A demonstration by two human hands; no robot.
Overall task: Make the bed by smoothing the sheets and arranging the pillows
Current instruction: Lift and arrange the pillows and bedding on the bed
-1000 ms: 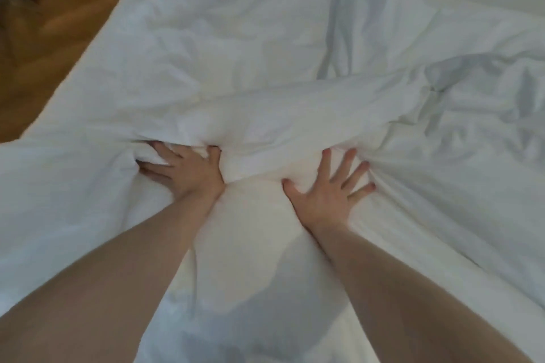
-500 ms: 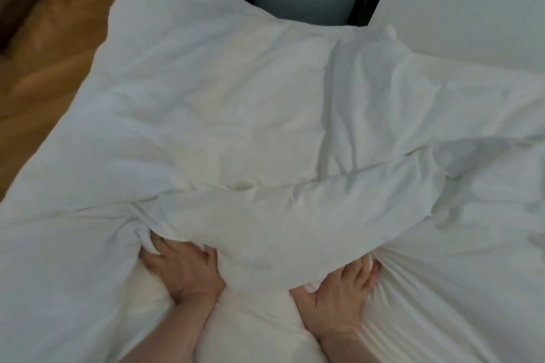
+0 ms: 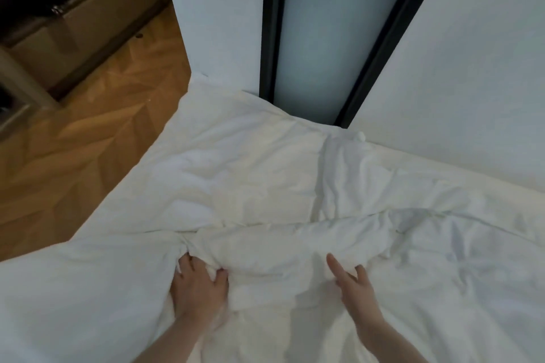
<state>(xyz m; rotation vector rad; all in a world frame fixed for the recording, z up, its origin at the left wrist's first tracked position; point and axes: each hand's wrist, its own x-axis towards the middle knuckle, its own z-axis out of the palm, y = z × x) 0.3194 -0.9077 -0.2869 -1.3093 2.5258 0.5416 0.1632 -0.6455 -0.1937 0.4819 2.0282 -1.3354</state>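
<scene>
Gripping a bunched fold of the white duvet (image 3: pixel 265 203), the left hand (image 3: pixel 198 289) has its fingertips tucked under the raised ridge and its thumb curled into the cloth; the right hand (image 3: pixel 355 286) sits just right of it, fingers straight and spread, resting lightly against the same ridge and holding nothing. That ridge (image 3: pixel 295 247) runs left to right across the near bed, a soft puffy roll with deep creases fanning out of the left grip. Beyond it the duvet lies flatter but rumpled, matte cotton with shallow wrinkles, its far corner reaching the base of the wall. To the right the cover is more crumpled, greyer in shadow. No label or writing can be read anywhere on the bedding. Far left, a wooden floor (image 3: pixel 88 150) in a warm herringbone pattern, and a low grey cabinet (image 3: pixel 73 26) past it. Behind the bed, a white wall (image 3: pixel 472 68) with a frosted panel (image 3: pixel 321 26) framed by black strips
</scene>
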